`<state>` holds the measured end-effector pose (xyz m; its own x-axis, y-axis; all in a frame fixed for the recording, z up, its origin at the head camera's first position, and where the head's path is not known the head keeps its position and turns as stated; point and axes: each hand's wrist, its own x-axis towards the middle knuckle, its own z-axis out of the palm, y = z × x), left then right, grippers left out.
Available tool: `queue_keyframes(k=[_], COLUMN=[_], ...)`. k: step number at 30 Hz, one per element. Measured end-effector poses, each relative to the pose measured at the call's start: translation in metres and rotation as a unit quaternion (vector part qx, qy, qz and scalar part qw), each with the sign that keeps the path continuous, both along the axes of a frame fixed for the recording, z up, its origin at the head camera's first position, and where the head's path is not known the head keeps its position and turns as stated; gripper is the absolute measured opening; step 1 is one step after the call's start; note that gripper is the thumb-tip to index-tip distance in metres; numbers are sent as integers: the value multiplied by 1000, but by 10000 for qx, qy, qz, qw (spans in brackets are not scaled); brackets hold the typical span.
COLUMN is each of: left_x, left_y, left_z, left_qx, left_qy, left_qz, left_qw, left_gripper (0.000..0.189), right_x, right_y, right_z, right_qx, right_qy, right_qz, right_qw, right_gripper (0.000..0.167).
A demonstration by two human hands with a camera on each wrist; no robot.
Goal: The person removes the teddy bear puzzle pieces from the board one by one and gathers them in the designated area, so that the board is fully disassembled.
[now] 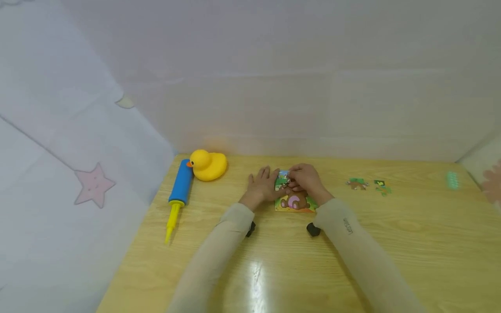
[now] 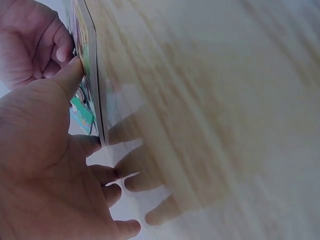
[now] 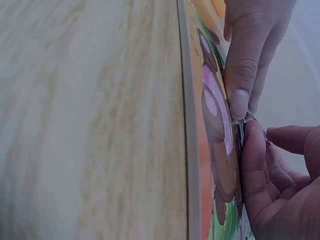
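A jigsaw puzzle (image 1: 296, 202) with a brown bear picture lies flat on the wooden table in the head view. My left hand (image 1: 261, 188) rests at its left side with the fingers spread. In the left wrist view, that hand's thumb presses on the picture (image 2: 86, 60) and its index finger touches the edge. My right hand (image 1: 309, 180) is over the upper right of the puzzle. The right wrist view shows its thumb and index finger pinching a small puzzle piece (image 3: 251, 117), mostly hidden, right beside the left thumb.
Loose puzzle pieces (image 1: 357, 184) lie to the right, with a few more pieces (image 1: 382, 188) beyond them. At the back left, a yellow rubber duck (image 1: 211, 167) stands against a blue and yellow hand pump (image 1: 182, 182). A pale green item (image 1: 452, 180) sits at the far right.
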<state>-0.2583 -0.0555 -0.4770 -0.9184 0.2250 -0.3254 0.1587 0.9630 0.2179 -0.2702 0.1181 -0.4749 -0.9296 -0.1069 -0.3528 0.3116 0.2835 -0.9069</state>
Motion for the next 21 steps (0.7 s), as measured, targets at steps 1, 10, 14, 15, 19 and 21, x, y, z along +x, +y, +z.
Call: queue_keyframes(k=[1, 10, 14, 15, 19, 21], left_x=[0, 9, 2, 0, -10, -11], left_y=[-1, 0, 0, 0, 0, -1], left_z=[0, 9, 1, -1, -14, -14], left_qx=[2, 91, 125, 142, 154, 157], left_qy=[2, 79, -2, -52, -218, -255], left_qz=[17, -72, -18, -4, 49, 58], left_qw=[10000, 9999, 9999, 9999, 9996, 9995], left_gripper=[89, 86, 87, 88, 92, 92], right_x=[0, -1, -3, -3, -4, -4], right_y=[0, 16, 25, 27, 35, 40], right_z=[0, 1, 3, 3, 6, 7], right_qx=[-11, -156, -189, -218, -568, -702], right_qy=[1, -70, 0, 14, -67, -121], right_qz=[2, 16, 42, 41, 26, -19], right_qw=[10000, 9999, 9998, 9998, 9984, 9975], right_gripper=[34, 41, 41, 41, 45, 46])
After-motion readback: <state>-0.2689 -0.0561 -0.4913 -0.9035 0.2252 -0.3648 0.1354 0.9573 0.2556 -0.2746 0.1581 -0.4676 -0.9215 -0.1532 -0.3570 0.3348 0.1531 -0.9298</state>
